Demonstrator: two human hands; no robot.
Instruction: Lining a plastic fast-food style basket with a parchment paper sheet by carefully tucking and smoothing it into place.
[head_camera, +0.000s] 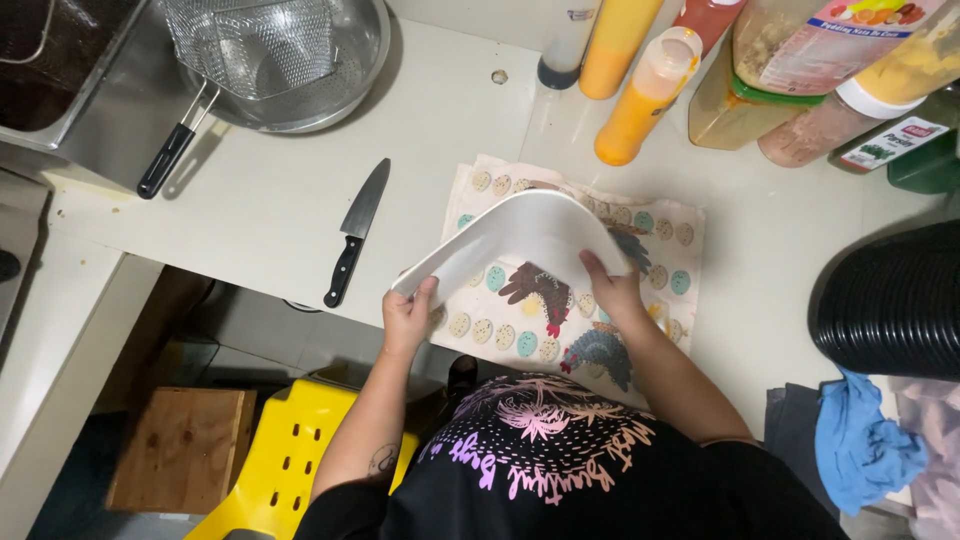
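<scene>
Both hands, left hand and right hand, are gripping a bent white cutting mat above the patterned cloth near the worktop's front edge. The knife is lying untouched beside it.

One white flexible cutting board, bent into an arch, is gripped by two hands, the left hand and the right hand, above one printed cloth patterned with chickens and eggs. On the counter lie one black-handled kitchen knife, one wire strainer basket resting in one metal bowl, three orange squeeze bottles and one clear squeeze bottle with dark contents. Also shown are one stack of black containers, one blue rag, one yellow plastic chair and one wooden box.
</scene>
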